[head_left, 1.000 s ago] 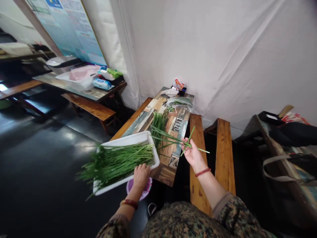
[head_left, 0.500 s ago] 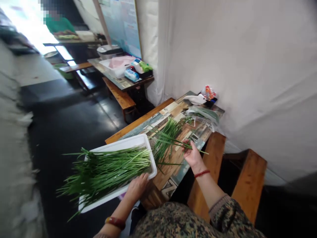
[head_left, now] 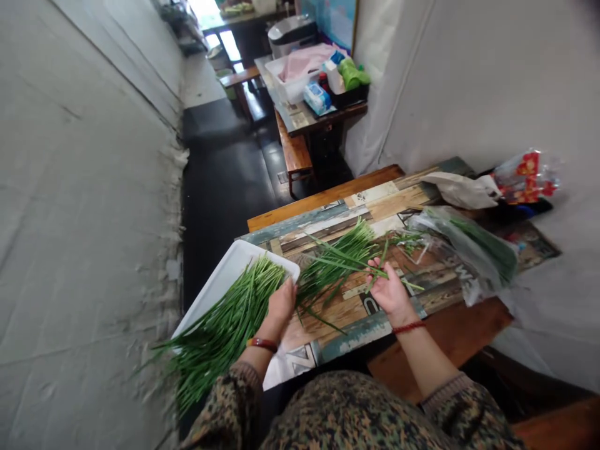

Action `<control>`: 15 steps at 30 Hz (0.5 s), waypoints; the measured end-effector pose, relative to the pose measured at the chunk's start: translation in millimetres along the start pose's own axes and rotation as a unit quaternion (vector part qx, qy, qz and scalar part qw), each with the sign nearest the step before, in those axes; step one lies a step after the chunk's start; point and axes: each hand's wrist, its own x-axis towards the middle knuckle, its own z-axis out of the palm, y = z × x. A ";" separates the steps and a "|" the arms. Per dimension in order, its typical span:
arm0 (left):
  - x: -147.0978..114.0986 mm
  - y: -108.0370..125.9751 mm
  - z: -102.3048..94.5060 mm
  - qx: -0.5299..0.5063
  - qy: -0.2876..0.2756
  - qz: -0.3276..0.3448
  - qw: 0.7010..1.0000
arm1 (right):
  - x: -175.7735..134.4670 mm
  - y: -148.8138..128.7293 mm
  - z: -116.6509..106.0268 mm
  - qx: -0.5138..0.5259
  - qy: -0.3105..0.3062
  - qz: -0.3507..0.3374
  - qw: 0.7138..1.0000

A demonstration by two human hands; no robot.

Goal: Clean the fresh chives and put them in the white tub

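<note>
My left hand is closed on the near right rim of a white plastic tray, beside the cut ends of a thick pile of garlic chives. Their long green leaves hang over the tray's lower end. In my right hand, palm up and fingers curled, a few loose chive stalks lie pinched, pointing left. Under and behind them a smaller bunch of chives rests on the patterned wooden table. Short scraps lie to its right.
A clear plastic bag with greens lies at the table's right end, near a white bag and a red-printed packet. Benches flank the tables. Farther back, another table holds a white bin and wipes.
My view has swung left and down, so the table appears farther right. The tray has turned to a steeper slant under my left hand. My right hand still holds the stalks.
</note>
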 end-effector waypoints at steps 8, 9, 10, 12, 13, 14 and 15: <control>75.2 18.0 -20.9 -0.056 0.019 -0.011 0.998 | 5.2 -21.8 12.9 -0.068 0.005 -0.006 0.998; 83.5 19.9 -23.5 -0.066 0.018 0.001 0.998 | 4.3 -23.7 12.8 -0.072 0.007 -0.010 0.997; 89.9 21.2 -25.4 -0.076 0.018 0.013 0.997 | 3.1 -25.3 12.5 -0.076 0.008 -0.015 0.997; 94.5 20.1 -27.0 -0.098 0.013 0.035 0.994 | -0.4 -28.7 10.9 -0.084 0.010 -0.026 0.996; 91.8 16.9 -26.7 -0.116 0.014 0.044 0.992 | -2.7 -30.7 9.5 -0.086 0.011 -0.030 0.996; 85.4 11.8 -25.7 -0.134 0.019 0.050 0.990 | -5.3 -32.9 7.7 -0.087 0.013 -0.035 0.996; 75.5 4.8 -23.7 -0.152 0.025 0.055 0.986 | -8.2 -35.3 5.4 -0.086 0.017 -0.036 0.996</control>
